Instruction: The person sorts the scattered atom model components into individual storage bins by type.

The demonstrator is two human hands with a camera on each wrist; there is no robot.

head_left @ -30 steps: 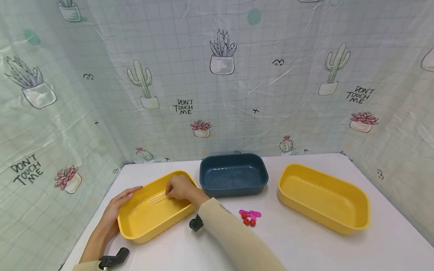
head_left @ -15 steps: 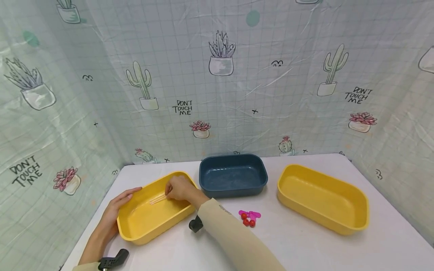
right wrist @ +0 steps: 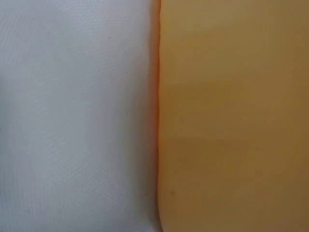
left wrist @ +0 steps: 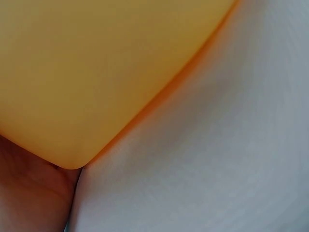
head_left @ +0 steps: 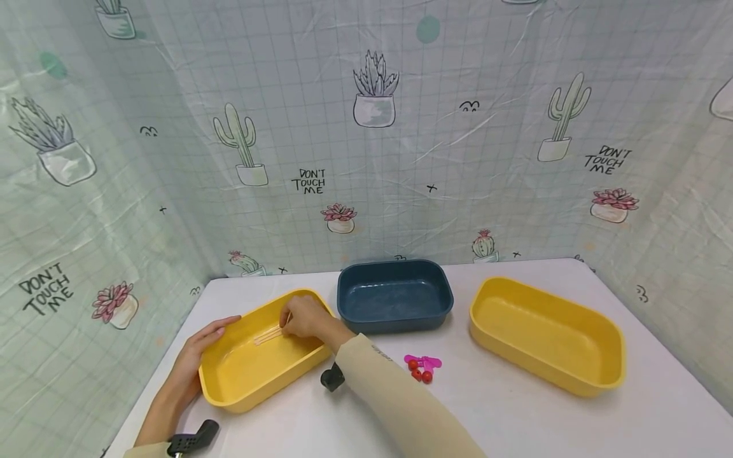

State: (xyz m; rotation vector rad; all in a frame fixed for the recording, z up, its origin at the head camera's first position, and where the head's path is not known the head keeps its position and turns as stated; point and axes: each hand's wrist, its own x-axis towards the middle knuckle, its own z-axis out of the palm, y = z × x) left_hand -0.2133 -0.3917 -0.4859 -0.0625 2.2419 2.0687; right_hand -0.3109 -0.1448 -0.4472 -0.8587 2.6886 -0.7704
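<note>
We log a screened-off tabletop workspace: cactus-print sheeting (head_left: 424, 159) round three sides of a white table (head_left: 515, 420); home or lab, we cannot tell.

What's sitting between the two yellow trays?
In the head view: a dark blue tray, red beads, bright pink pieces, and part of the right sleeve.

My backdrop (head_left: 424, 146) literally says "DON'T TOUCH ME" at roughly 9, 10 and 2:30 from view centre; right sleeve (head_left: 403, 394) print's too tiny to read.
</note>
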